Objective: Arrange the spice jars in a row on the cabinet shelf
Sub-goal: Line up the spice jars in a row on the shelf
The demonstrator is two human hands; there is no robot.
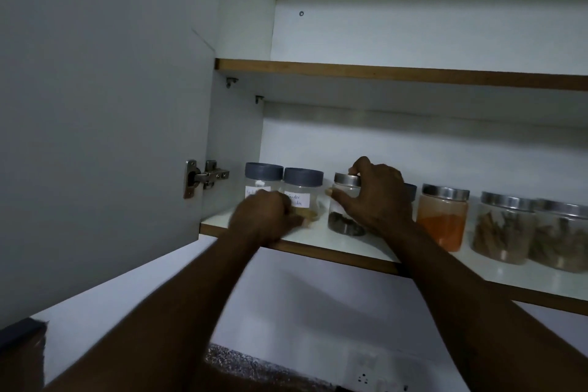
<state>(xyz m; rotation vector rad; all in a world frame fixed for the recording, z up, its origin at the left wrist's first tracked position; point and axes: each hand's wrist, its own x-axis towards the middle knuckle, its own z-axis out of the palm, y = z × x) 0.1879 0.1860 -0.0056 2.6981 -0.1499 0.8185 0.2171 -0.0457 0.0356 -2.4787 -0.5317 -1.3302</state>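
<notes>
Several spice jars stand on the white lower cabinet shelf [321,237]. At the left are two clear jars with grey lids, the first [263,176] and a labelled second [304,183]. My left hand [265,215] is blurred, with its fingers curled low against the second jar's base; a grip is unclear. My right hand [380,197] clasps a steel-lidded jar [345,199] holding dark spice, with my fingers over the lid. Behind that hand a grey lid [411,191] peeks out. To the right stand an orange powder jar [443,219] and two jars of brown sticks [502,229] [561,237].
The open cabinet door [95,105] hangs at the left on a metal hinge [205,177]. An upper shelf [381,71] spans above the jars. Below are a speckled counter [251,366] and a wall socket [362,377].
</notes>
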